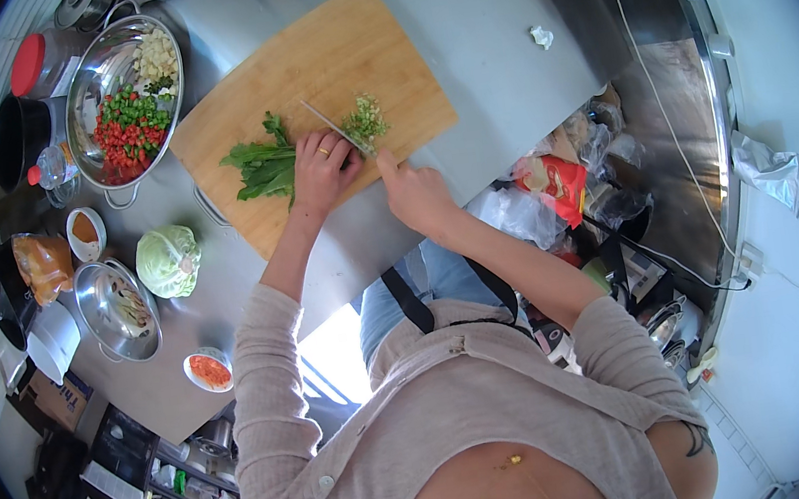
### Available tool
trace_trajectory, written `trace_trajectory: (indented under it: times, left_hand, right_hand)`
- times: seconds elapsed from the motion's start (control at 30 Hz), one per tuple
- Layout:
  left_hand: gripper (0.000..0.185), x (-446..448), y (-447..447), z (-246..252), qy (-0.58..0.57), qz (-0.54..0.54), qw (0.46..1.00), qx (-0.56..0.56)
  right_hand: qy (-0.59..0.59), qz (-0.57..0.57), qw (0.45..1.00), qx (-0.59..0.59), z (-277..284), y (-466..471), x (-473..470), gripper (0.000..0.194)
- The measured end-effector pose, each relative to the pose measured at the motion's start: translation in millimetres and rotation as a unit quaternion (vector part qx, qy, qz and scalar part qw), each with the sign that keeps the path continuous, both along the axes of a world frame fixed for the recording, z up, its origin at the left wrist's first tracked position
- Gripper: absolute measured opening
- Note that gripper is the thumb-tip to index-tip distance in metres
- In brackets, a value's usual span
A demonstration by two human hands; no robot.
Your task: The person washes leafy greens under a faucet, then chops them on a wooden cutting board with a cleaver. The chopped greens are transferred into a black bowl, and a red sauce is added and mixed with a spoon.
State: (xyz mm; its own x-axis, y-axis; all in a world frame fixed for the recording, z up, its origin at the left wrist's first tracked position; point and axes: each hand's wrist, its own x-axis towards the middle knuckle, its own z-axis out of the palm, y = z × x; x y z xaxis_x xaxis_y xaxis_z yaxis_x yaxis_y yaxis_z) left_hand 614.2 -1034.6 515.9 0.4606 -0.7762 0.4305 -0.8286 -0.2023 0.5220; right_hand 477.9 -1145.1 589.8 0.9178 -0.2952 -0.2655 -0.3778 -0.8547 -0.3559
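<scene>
A wooden cutting board lies at a slant on the metal table. My left hand, with a ring on one finger, presses a bunch of leafy green herbs to the board, leaves pointing left. The knife is in my right hand, which is closed around its handle. Its blade slants up and left across the board, close beside my left fingertips. Just right of the blade sits a small pile of finely chopped pale-green pieces. The cut ends of the bunch are hidden under my left hand.
Left of the board stand a steel colander with diced peppers and white cubes, a cabbage, a smaller steel bowl and a cup of orange-red food. A crumpled white scrap lies right. Plastic bags crowd beneath the table edge.
</scene>
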Motion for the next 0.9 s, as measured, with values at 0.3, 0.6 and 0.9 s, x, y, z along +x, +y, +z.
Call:
trace_trajectory:
  times: [0.3, 0.6, 0.9]
  left_hand:
    - [0.018, 0, 2, 5, 0.012, -0.003, 1.000, 0.006]
    - [0.027, 1, 11, 7, 0.022, 0.002, 0.999, 0.033]
    - [0.023, 3, 8, -2, 0.010, 0.004, 1.000, -0.012]
  right_hand:
    - [0.014, -0.030, 0.998, 0.055, -7, 0, 14, 0.035]
    - [0.047, -0.008, 0.999, 0.000, 16, 14, -1, 0.019]
    - [0.045, -0.025, 0.998, 0.045, -3, 10, 5, 0.042]
